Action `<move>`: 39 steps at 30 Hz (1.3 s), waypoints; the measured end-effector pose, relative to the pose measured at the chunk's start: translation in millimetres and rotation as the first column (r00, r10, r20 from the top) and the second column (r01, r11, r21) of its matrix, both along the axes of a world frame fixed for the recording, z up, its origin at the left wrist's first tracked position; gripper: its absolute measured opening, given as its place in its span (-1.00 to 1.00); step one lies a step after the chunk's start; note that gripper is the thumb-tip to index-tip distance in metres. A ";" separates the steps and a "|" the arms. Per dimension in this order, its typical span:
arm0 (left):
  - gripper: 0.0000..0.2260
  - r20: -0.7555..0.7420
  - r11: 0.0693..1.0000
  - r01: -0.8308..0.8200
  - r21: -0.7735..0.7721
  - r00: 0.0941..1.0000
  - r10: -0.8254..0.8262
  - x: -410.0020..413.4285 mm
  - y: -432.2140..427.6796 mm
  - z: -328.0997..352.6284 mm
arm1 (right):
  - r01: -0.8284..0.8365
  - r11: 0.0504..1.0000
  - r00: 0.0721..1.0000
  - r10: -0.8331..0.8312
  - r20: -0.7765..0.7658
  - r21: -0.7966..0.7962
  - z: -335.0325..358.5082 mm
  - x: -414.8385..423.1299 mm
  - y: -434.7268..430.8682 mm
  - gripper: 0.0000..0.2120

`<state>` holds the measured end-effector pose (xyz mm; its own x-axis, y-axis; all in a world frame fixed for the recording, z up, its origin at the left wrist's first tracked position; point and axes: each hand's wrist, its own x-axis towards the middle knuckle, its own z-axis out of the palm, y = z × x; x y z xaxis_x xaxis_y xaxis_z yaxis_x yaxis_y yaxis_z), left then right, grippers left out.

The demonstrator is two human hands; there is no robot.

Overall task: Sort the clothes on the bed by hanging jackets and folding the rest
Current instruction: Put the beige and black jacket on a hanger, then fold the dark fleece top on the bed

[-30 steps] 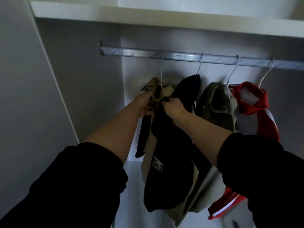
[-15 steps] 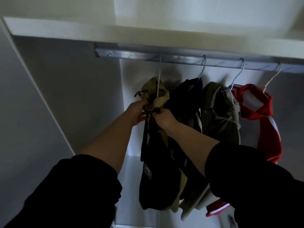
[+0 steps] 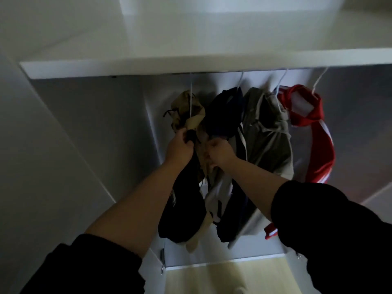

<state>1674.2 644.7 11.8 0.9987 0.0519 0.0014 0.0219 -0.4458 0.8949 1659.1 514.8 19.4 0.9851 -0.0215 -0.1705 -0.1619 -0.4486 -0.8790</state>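
Inside a white wardrobe, a tan and black jacket hangs on a white wire hanger at the left of the row. My left hand grips the jacket's dark front edge just below the collar. My right hand pinches the opposite edge a little to the right. Both hands are close together at chest height of the jacket. The rail is hidden behind the shelf edge.
To the right hang a dark navy jacket, a grey jacket and a red and white jacket. A white shelf runs overhead. The wardrobe's left wall stands close. Pale wood floor shows below.
The view has tilted down, so the shelf now hides the rail. Both hands have shifted slightly lower on the tan and black jacket's front and pulled its edges together.
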 end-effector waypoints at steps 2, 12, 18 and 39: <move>-0.51 0.159 0.979 0.034 0.201 0.985 -0.067 -16.8 -12.0 -9.4 | 0.076 0.987 0.992 -0.061 0.111 -0.141 -3.5 -18.0 -13.8 -0.82; -0.41 0.359 0.594 0.015 0.804 0.784 -0.506 -97.3 -96.0 -14.9 | 0.312 0.724 0.925 -0.085 0.369 -0.615 -8.3 -120.1 -117.3 -0.74; -0.38 0.327 0.512 0.054 0.857 0.712 -0.621 -164.3 -165.6 -2.5 | 0.408 0.526 0.912 -0.205 0.355 -0.746 2.2 -212.3 -191.4 -0.58; -0.36 0.161 0.254 0.417 0.873 0.246 -0.956 -566.8 -446.4 -79.6 | 0.520 0.257 0.718 -0.648 0.253 -0.815 -74.2 -673.4 -419.7 -0.48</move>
